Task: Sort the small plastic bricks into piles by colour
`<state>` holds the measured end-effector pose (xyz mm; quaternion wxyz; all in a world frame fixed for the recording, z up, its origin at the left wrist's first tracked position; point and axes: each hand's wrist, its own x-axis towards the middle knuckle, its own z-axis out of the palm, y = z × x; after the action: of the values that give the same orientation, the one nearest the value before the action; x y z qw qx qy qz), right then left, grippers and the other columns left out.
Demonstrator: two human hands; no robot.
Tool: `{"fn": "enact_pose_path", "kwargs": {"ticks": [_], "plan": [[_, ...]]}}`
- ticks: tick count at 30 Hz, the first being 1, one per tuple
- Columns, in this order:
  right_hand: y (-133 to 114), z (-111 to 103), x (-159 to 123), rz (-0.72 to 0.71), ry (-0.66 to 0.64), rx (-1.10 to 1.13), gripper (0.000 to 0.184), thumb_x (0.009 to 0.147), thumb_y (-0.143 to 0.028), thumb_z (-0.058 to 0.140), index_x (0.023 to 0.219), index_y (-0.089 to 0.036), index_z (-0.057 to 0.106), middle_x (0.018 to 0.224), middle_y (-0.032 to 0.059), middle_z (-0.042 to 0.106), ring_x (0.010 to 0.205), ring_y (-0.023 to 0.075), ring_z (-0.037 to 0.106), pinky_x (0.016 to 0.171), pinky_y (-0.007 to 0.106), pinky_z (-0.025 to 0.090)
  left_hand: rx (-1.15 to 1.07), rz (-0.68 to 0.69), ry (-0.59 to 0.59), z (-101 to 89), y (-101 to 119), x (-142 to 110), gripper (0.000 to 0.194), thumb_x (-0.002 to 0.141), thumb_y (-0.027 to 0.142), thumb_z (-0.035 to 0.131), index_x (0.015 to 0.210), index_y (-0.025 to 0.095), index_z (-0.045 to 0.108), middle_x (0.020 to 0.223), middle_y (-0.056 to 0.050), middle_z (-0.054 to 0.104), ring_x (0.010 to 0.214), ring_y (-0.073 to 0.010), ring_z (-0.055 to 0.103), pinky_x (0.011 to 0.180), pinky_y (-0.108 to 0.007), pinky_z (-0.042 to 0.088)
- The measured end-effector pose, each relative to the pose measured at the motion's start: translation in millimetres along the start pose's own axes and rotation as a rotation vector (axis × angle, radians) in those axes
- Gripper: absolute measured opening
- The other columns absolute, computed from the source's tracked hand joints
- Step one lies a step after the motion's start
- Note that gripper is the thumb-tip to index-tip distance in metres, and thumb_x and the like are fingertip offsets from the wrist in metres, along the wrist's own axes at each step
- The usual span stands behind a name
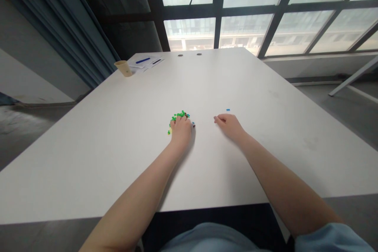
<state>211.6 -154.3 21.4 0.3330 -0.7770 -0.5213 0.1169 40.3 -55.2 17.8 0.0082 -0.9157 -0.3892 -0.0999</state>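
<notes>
My left hand (pixel 181 128) lies palm down on a small heap of coloured pieces (pixel 178 115), its fingers spread over them. Mostly green, the pieces also include yellow, brown and blue ones; they look like tiny building bricks, and my hand hides part of the heap. To the right, my right hand (pixel 227 124) rests at the tabletop with its fingers curled and the tips pressed together. Whatever those fingertips hold, if anything, is too small to make out. Just beyond that hand is a single flat blue piece (pixel 228 109), apart from it.
Both hands work over a large white table (pixel 206 86). At its far left stand a beige paper cup (pixel 124 68) and some papers (pixel 143 63) with a blue pen (pixel 143 60) on them. Two round dark discs (pixel 189 54) sit near the far edge, before a window.
</notes>
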Motion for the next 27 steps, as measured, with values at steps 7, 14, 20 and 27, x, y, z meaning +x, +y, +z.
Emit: {"fn": "enact_pose_path", "kwargs": {"ticks": [7,14,20,27], "plan": [[-2.9,-1.8,-0.9,-0.030,0.002,-0.007,0.037,0.083,-0.036,0.039,0.063,-0.015,0.062,0.051,-0.0002,0.047,0.053,0.0117,0.041,0.053,0.025,0.025,-0.532,-0.009,0.050,-1.8,2.7,5.9,0.016,0.081,0.016,0.043,0.080,0.015,0.058,0.086,-0.009,0.060,0.086,-0.0218,0.052,0.079,-0.036,0.039],[-12.7,-4.1,-7.4,-0.206,-0.010,0.167,0.027,0.081,-0.032,0.046,0.083,-0.016,0.067,0.066,0.0018,0.060,0.057,0.0109,0.046,0.058,0.023,0.034,-2.006,-0.442,-0.333,-11.2,24.8,-4.6,0.003,0.075,0.014,0.059,0.074,0.015,0.056,0.075,-0.002,0.058,0.066,-0.0066,0.054,0.062,-0.017,0.044],[-22.4,-1.6,-12.6,-0.248,0.043,0.246,0.023,0.080,-0.026,0.047,0.087,-0.015,0.067,0.070,0.0026,0.061,0.055,0.0096,0.045,0.056,0.022,0.036,-2.194,-0.747,-0.276,-10.0,30.7,-3.7,0.013,0.078,0.003,0.052,0.070,0.013,0.055,0.070,-0.001,0.056,0.060,-0.0028,0.053,0.058,-0.012,0.044],[-22.0,5.5,-15.5,-0.345,-0.047,0.245,0.021,0.081,-0.021,0.047,0.088,-0.016,0.067,0.076,0.0035,0.063,0.057,0.0094,0.046,0.059,0.022,0.037,-1.240,-0.460,0.184,-0.5,-3.7,8.4,0.019,0.078,0.009,0.045,0.073,0.020,0.060,0.076,-0.002,0.056,0.069,-0.0118,0.054,0.070,-0.028,0.045]]}}
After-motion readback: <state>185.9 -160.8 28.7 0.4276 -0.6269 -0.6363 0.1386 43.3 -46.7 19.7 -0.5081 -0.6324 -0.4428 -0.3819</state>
